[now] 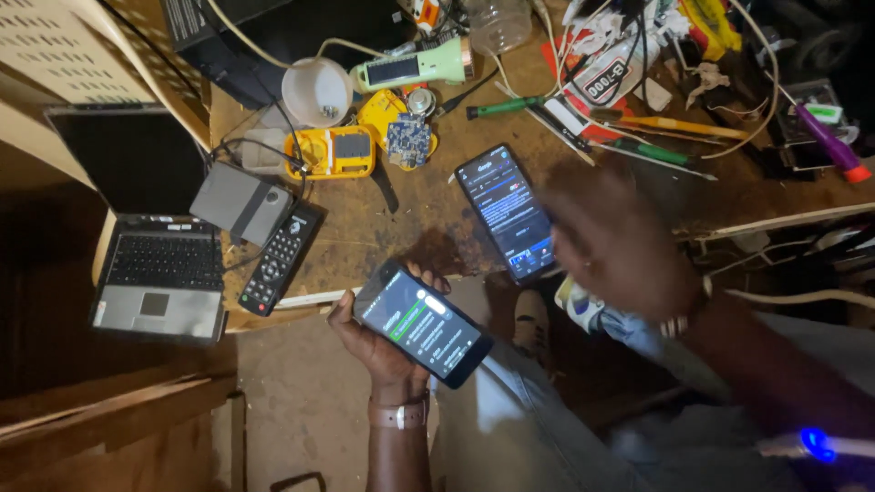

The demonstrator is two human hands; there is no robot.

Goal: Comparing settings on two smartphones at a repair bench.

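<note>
Dim warm light, dark corners, right hand [612, 239] motion-blurred (screens glow brightest).

Single view only, from a camera worn on the head, looking steeply down, almost straight overhead. Cluttered wooden surface [401, 228] across the upper half of the frame, its near edge running through the middle. Bare floor [301, 392] and the wearer's own lap in the lower half. Close range: left hand [383, 342] at lower centre and right hand [620, 241] at centre right, both large in frame, the right one blurred. Open laptop [155, 273] at the left edge, partly cropped by darkness. Scattered tools and cables along the top edge, cut off by the frame. No second view, so no overlap to compare.
</note>
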